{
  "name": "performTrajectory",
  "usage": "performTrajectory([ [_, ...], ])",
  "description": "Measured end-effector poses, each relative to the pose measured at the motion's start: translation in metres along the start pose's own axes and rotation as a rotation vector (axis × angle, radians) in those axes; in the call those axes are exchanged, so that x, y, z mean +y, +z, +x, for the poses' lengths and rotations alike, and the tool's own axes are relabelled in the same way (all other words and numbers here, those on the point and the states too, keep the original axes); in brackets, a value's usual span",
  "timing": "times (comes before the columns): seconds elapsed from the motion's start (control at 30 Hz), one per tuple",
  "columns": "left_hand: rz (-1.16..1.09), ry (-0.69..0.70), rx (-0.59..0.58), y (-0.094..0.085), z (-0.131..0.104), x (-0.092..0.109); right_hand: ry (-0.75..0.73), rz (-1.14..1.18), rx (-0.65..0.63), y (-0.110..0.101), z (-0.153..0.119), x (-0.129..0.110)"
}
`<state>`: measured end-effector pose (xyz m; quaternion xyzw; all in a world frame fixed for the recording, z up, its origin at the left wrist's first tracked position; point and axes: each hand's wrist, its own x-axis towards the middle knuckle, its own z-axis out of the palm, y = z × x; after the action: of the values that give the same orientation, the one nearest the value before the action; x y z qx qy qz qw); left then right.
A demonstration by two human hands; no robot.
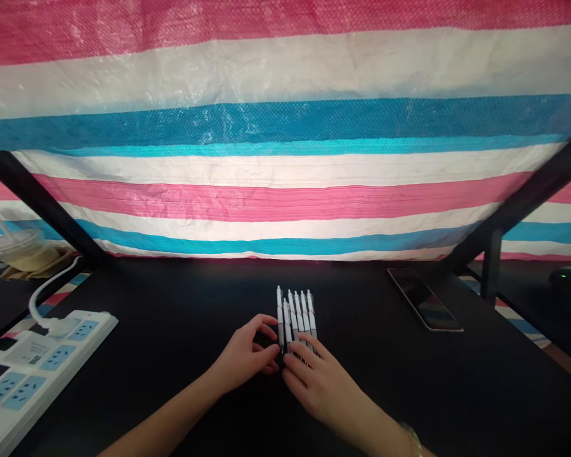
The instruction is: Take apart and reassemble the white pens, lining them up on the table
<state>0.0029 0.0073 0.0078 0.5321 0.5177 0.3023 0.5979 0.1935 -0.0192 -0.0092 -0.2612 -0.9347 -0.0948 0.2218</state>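
Several white click pens with grey grips [292,311] lie side by side on the black table [171,311], their clicker ends pointing away from me. The leftmost pen [280,311] reaches a little farther out, and the one beside it sits slightly lower than the rest. My left hand [247,349] is at the left side of the row, its bent fingers apart and the index and thumb tips at the leftmost pen. Over the lower ends of the pens lies my right hand [318,377], fingers loosely spread and hiding the tips.
A smartphone [423,298] lies at the right. On the left is a white power strip [71,355] with a plugged-in cable. A plastic cup with a straw [21,247] stands farther left. Black slanted bars [47,206] and a striped sheet [285,203] close off the back.
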Motion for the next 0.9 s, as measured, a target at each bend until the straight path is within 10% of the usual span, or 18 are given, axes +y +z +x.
performTrajectory([
  [0.2, -0.088, 0.062, 0.085, -0.005, 0.001, -0.001, 0.126, 0.223, 0.117, -0.019, 0.002, 0.003],
  [0.43, -0.318, -0.015, 0.093, -0.014, -0.004, 0.000, 0.485, 0.445, 0.581, -0.032, -0.015, -0.005],
  [0.63, -0.533, -0.067, -0.049, -0.006, -0.008, 0.006, 0.065, 0.498, 0.066, -0.054, -0.013, -0.008],
  [0.9, -0.626, -0.037, 0.017, -0.009, -0.008, 0.009, 0.063, 0.627, -0.041, -0.046, 0.000, -0.014],
])
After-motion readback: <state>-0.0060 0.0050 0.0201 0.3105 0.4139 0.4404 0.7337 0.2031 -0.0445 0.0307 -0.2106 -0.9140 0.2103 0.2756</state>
